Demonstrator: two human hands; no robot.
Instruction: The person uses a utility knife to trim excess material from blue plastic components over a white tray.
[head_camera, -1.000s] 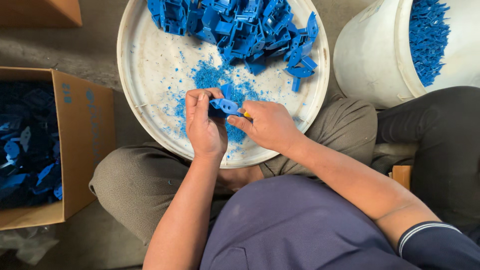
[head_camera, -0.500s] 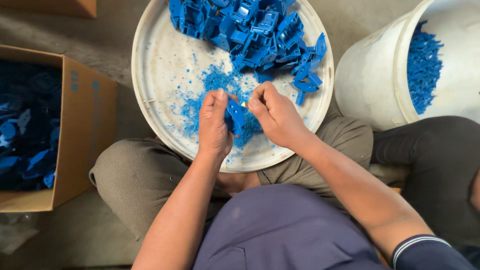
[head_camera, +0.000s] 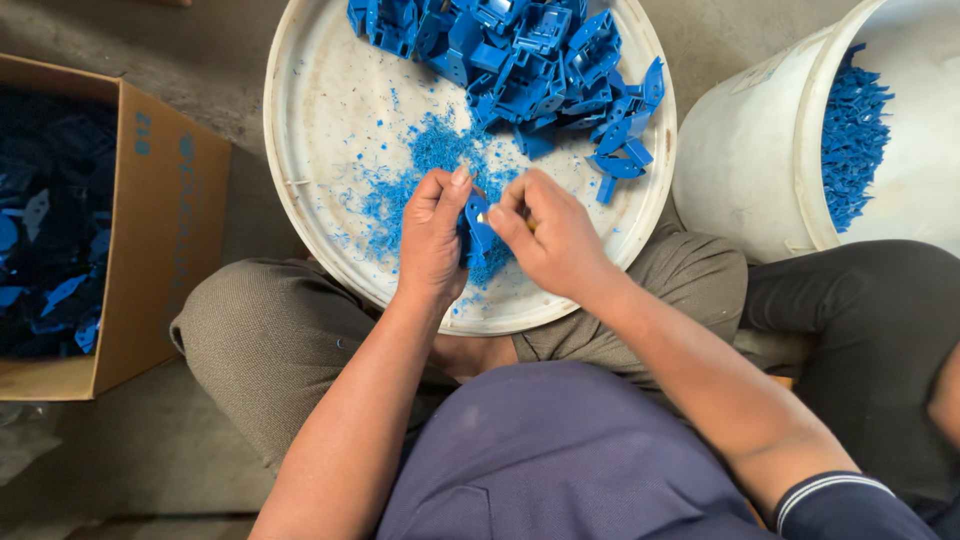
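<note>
My left hand (head_camera: 432, 240) pinches a small blue plastic part (head_camera: 478, 222) over the near half of a round white tray (head_camera: 310, 150) that rests on my knees. My right hand (head_camera: 545, 235) is closed against the same part from the right, with something small and yellowish between its fingers that is mostly hidden. Beneath both hands lies a patch of blue plastic shavings (head_camera: 420, 170). A heap of blue plastic parts (head_camera: 530, 60) covers the tray's far side.
An open cardboard box (head_camera: 165, 230) with dark blue parts inside stands on the floor at the left. A white bucket (head_camera: 745, 150) holding blue plastic scraps stands at the right. Another person's dark-trousered leg (head_camera: 860, 330) is at the right.
The view has shifted so the tray and box sit lower and further right. Both hands stay together on the blue part, which has turned more upright between the fingers.
</note>
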